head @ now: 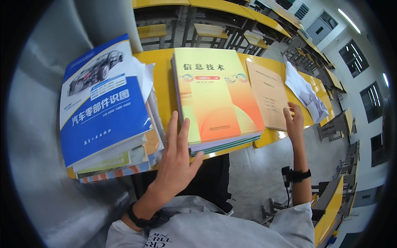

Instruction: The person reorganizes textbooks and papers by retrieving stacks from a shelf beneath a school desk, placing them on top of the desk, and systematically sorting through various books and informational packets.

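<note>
On a yellow desk (pixel 163 77) lies a stack of books topped by a yellow and orange textbook (pixel 217 99). My left hand (pixel 176 155) rests at the lower left corner of this stack, fingers apart, holding nothing. At the right edge of a thin tan paper booklet (pixel 269 93) is my right hand (pixel 294 119), its fingers bent; whether they grip the booklet's edge is unclear. A taller pile at the left has a blue and white textbook (pixel 102 108) with a car picture on top. Crumpled white paper (pixel 305 93) lies right of the booklet.
A grey curtain (pixel 37 124) hangs beside the left pile. Loose papers (pixel 147 80) stick out of that pile's right side. Other yellow desks (pixel 217 10) and stools (pixel 211 31) stand beyond the desk, with more desks (pixel 330 210) at the lower right.
</note>
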Action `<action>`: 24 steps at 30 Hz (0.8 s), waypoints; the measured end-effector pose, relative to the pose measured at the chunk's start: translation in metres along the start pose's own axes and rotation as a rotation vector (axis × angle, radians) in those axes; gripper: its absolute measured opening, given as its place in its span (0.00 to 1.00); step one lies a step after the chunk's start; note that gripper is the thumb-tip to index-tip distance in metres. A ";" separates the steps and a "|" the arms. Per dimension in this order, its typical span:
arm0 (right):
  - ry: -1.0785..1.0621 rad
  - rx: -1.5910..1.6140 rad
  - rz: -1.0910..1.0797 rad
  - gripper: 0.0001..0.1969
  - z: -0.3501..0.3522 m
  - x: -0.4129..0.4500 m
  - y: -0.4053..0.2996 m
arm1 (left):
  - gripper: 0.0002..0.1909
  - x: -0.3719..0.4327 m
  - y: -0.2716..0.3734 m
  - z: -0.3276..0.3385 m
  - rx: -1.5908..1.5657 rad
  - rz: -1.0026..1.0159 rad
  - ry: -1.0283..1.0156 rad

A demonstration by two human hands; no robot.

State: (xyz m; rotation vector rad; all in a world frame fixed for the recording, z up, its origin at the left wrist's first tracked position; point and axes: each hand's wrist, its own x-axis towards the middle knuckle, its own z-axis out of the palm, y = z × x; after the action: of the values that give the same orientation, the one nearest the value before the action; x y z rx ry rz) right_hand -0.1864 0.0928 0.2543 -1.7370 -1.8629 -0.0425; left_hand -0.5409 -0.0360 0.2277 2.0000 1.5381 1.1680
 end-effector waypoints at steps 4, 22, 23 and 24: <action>-0.337 0.640 0.046 0.20 0.007 -0.003 -0.095 | 0.39 0.001 0.009 0.008 0.042 -0.076 -0.024; -0.550 0.413 0.101 0.15 0.012 0.012 -0.089 | 0.40 0.044 0.021 -0.006 0.062 -0.072 -0.106; -0.557 0.416 0.112 0.15 0.017 0.014 -0.086 | 0.40 0.049 0.024 -0.006 0.044 -0.105 -0.121; -0.539 0.451 0.086 0.15 0.022 0.017 -0.086 | 0.38 0.053 0.027 -0.007 0.012 -0.104 -0.056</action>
State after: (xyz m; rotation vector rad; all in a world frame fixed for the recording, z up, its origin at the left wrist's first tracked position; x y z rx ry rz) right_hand -0.2741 0.1041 0.2740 -1.5936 -1.9461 0.8889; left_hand -0.5266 0.0026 0.2715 1.9185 1.6040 1.0564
